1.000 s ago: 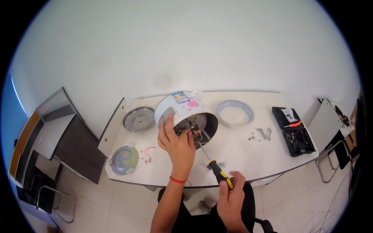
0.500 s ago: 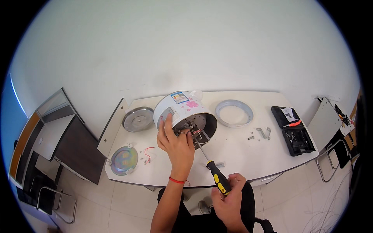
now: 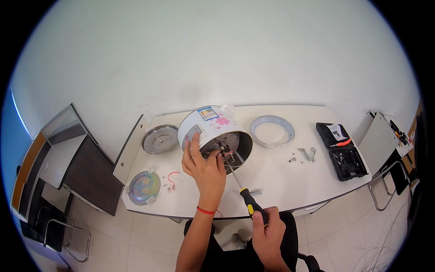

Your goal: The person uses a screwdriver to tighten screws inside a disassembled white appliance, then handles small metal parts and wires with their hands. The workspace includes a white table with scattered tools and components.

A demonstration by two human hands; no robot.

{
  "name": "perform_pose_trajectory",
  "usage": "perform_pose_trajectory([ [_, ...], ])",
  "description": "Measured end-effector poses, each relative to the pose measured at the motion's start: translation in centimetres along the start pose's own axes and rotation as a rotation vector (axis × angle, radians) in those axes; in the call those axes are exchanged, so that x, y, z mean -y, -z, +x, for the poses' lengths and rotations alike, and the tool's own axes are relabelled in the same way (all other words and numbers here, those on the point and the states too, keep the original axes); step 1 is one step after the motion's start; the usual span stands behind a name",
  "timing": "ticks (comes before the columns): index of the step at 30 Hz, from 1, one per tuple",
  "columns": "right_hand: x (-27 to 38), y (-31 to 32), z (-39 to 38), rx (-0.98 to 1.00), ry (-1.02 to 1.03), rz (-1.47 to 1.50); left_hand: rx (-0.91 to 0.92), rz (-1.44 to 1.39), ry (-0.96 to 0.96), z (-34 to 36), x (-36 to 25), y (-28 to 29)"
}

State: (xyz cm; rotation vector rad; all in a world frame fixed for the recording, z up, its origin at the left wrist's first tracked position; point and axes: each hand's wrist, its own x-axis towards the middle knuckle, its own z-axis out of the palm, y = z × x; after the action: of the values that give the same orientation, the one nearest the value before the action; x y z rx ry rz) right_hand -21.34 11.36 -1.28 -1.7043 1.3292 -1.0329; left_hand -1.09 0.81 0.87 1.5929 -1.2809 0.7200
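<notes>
A white rice cooker body (image 3: 221,129) with pink flowers and a blue-edged label lies on its side, its open end facing me. My left hand (image 3: 204,170) grips its near left rim, fingers over the control panel (image 3: 194,133) and thumb inside by the wiring (image 3: 228,154). In my right hand (image 3: 268,231) is a black-and-yellow screwdriver (image 3: 247,197), held by the end of its handle. The shaft slants up and left into the cooker's open end, where the tip is lost among the inner parts.
On the white table (image 3: 217,199) lie a round metal lid (image 3: 160,139), an iridescent disc (image 3: 144,187), a red wire (image 3: 171,179), a grey ring (image 3: 273,131), small screws (image 3: 293,159) and metal brackets (image 3: 308,154). An opened black tool case (image 3: 340,152) sits at the right edge.
My right hand has turned and closed round the handle's end, covering more of its yellow. The handle has shifted slightly up and left. My left hand holds nearly the same place.
</notes>
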Motion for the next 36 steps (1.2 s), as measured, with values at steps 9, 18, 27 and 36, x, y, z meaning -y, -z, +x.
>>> perform_pose_trajectory([
  [9, 0.7, -1.1, 0.3, -0.130, 0.229, 0.119, 0.001, -0.001, -0.003, 0.0, 0.0, 0.1],
  [18, 2.3, -1.5, 0.3, -0.234, 0.160, 0.291, 0.009, -0.004, 0.009, -0.2, 0.0, -0.1],
  [27, 1.2, -0.9, 0.2, -0.080, 0.116, 0.257, 0.006, -0.008, -0.005, -0.1, 0.1, 0.0],
  [36, 0.1, -0.8, 0.2, -0.043, 0.065, 0.183, 0.004, -0.016, -0.007, -0.1, 0.0, 0.1],
])
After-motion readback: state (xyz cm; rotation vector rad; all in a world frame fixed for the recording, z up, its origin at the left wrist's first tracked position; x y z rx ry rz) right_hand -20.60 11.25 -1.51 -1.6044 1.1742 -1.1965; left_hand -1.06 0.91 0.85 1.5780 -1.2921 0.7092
